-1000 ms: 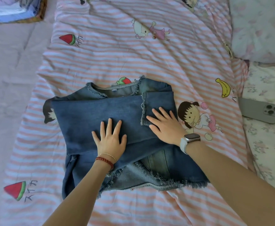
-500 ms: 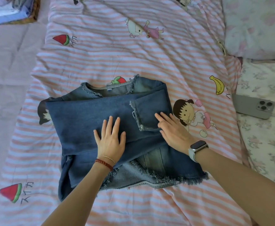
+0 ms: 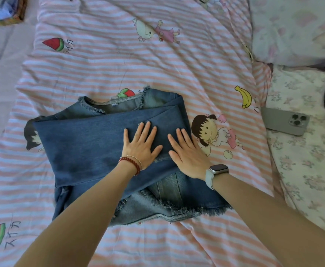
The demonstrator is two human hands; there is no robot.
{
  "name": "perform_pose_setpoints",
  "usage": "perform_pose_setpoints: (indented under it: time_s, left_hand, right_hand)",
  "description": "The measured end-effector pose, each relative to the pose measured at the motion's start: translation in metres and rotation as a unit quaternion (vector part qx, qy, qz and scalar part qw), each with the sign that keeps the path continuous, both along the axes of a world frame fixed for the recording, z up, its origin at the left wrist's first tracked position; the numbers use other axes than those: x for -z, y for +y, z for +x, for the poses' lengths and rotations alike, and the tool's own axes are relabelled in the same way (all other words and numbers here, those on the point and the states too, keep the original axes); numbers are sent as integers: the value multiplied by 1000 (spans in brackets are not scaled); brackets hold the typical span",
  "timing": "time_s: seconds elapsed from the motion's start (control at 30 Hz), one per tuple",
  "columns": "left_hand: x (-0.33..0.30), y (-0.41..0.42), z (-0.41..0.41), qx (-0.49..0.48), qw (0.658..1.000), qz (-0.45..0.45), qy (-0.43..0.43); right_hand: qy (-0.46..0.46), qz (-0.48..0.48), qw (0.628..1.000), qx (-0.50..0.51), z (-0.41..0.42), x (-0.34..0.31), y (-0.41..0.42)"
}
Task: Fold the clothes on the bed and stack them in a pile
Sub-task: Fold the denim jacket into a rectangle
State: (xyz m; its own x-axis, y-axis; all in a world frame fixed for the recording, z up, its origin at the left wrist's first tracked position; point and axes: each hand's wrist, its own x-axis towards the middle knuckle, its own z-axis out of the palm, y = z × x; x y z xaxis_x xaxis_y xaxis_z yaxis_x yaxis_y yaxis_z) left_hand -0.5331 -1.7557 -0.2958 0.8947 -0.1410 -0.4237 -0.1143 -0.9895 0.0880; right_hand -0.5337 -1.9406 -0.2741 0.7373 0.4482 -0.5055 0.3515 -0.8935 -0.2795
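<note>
Left hand (image 3: 140, 146) and right hand (image 3: 186, 152) — both flat, fingers straight, pressing on folded denim jacket (image 3: 92, 143) on striped bed (image 3: 157, 64) — grip released, holding nothing. Phone (image 3: 285, 121) nearby.

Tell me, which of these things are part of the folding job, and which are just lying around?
Part of the job:
denim jacket
left hand, flat on it
right hand, flat on it
striped bedcover

Lying about:
phone
floral pillow
basket, top left corner
</note>
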Motion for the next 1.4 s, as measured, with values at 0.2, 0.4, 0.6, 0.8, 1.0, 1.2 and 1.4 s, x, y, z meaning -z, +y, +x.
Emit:
perform_pose_setpoints:
  time_s: [0.2,0.4,0.6,0.8,1.0,1.2,1.4]
  left_hand:
    - [0,8,12,2,999,13,40]
    - [-12,-14,-15,-2,994,-59,-88]
    - [-5,-16,-39,23,999,16,-29]
    - [-29,2,-29,-129,958,-257,9]
    - [-78,88,-70,-540,617,-573,8]
    - [-78,166,-112,-629,422,-646,97]
    - [-62,165,-106,-594,609,-513,114]
  right_hand:
    - [-8,-40,999,-13,-8,3,-28]
    - [-24,236,911,337,-6,-9,-32]
    - [157,216,858,439,22,-12,-16]
    - [242,328,839,361,23,-49,-3]
    - [175,404,872,215,9,-91,97]
    - [320,370,859,151,-47,-72,209]
    - [106,331,920,181,-78,-53,171]
